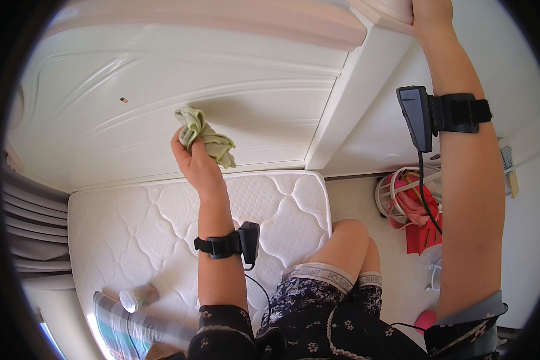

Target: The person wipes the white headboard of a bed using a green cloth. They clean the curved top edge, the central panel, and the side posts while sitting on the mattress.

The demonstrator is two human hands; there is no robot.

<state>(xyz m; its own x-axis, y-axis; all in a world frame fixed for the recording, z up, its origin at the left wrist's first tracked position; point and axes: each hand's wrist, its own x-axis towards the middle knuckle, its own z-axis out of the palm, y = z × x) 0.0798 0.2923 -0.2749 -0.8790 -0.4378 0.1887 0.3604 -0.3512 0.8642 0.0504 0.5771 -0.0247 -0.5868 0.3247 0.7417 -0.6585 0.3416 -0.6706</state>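
A bunched, pale green cloth (209,139) is held in my left hand (191,157), its folds near the white headboard panel (261,99) above the mattress (261,207). My right hand (433,18) reaches up to the pink-topped bedpost (389,11) at the top edge of the view. Its fingers are largely cut off or hidden, so their grip cannot be made out. A pink rail (207,18) runs along the headboard's top. Black straps with small devices are on both forearms.
A clear jar with a white lid (137,298) lies on the mattress beside folded plaid fabric (144,326). Grey curtains (36,229) hang at left. On the floor at right stands a white rack (382,198) with red and pink items. Thin cables run from the arm devices.
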